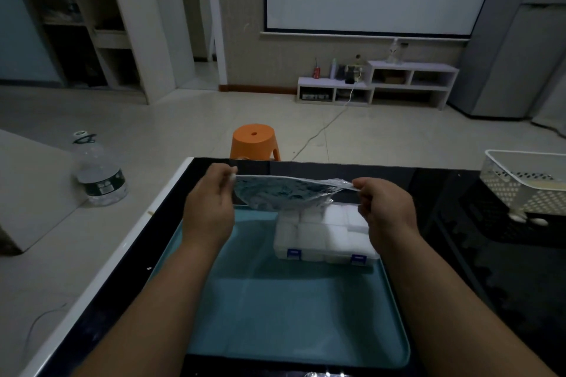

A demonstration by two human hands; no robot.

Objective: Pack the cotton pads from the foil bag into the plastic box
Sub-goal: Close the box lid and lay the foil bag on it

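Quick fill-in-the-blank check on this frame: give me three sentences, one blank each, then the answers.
1. The foil bag is held at its ends by ____ hands, the left hand and the right hand.
2. The plastic box sits on a ____ tray.
3. Beyond the table's far edge stands an ____ stool.

Answers: both; blue; orange

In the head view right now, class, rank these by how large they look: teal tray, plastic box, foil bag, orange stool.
1. teal tray
2. plastic box and foil bag: look alike, left unranked
3. orange stool, though it stands farther off, so its true size is unsure
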